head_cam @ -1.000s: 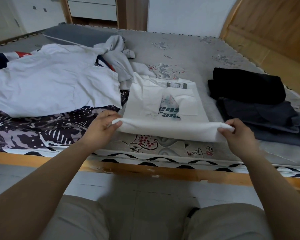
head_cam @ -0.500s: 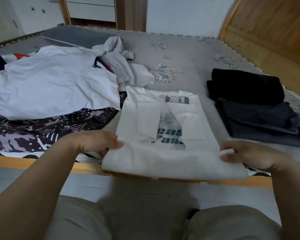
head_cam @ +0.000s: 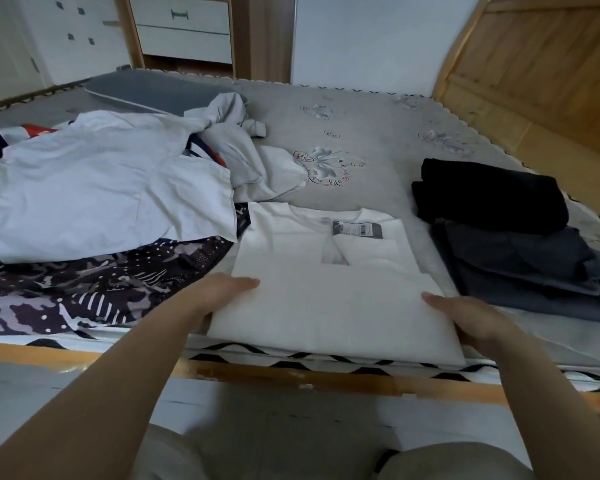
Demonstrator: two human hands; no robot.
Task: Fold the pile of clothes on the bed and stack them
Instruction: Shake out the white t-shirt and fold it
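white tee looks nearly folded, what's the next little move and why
Probably fold the white tee in half again: it lies flat, wider than the dark folded stack beside it. The left hand and right hand rest at its side edges.

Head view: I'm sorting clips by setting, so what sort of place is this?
Likely a bedroom: a grey quilted mattress on a wooden bed frame, white drawers behind, and loose clothes on the bed.

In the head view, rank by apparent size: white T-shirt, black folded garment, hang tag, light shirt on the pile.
1. light shirt
2. white T-shirt, nearer the camera, so its lead over the next is unsure
3. black folded garment
4. hang tag
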